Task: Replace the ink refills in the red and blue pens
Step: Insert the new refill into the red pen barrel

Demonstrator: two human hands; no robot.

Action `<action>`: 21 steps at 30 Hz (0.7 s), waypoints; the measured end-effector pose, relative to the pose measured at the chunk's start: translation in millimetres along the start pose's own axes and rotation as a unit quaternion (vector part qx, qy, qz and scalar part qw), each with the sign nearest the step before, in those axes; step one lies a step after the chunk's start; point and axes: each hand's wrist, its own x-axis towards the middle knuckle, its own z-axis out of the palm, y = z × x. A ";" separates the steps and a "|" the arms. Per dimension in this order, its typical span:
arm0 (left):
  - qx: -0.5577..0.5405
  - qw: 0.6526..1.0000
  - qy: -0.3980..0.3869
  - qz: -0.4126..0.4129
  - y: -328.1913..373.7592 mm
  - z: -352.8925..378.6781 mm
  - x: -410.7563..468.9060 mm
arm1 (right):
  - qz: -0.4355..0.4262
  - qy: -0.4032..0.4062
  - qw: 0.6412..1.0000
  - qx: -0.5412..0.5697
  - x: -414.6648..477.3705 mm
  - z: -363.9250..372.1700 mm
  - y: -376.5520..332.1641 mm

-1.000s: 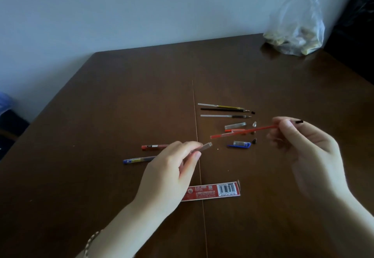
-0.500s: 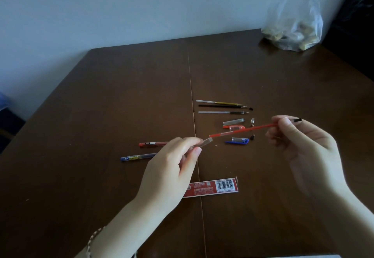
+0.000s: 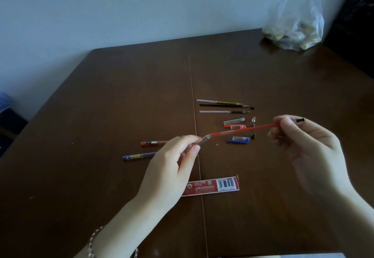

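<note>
Now your right hand [image 3: 309, 146] is pinching the red refill [image 3: 242, 130], pointing leftward into the barrel [image 3: 204, 139] your left hand [image 3: 172, 166] is gripping.

Plain bluish-white wall [image 3: 121, 14] across the back, flat and bare, in soft, dim light. Below it the dark brown wooden bench [image 3: 101, 116] fills the view, its far edge up by the wall. A thin seam [image 3: 192, 79] runs straight down the top, back to front. At the far right corner sits a clear plastic bag [image 3: 297, 24] with pale lumps inside. Something black [image 3: 356, 4] stands beyond the right edge. Low on the left, past the bench, there's a bit of blue [image 3: 5, 99], too dim to name.
</note>
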 end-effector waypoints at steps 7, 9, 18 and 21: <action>0.047 0.997 -0.013 0.054 -1.7 -6.0 -1.2 | 0.011 -0.067 0.997 -0.029 4.5 -10.1 -9.0; 0.065 0.995 -0.013 0.075 -1.8 -6.8 -1.8 | 0.012 -0.081 0.996 -0.018 6.2 -11.3 -11.2; 0.103 0.990 -0.027 0.094 -0.9 -6.8 -5.0 | -0.081 -0.116 0.987 -0.072 -3.9 -7.6 -16.3; 0.088 0.992 -0.022 0.085 -1.0 -4.5 -7.0 | -0.116 -0.130 0.981 -0.085 -9.9 -4.0 -16.3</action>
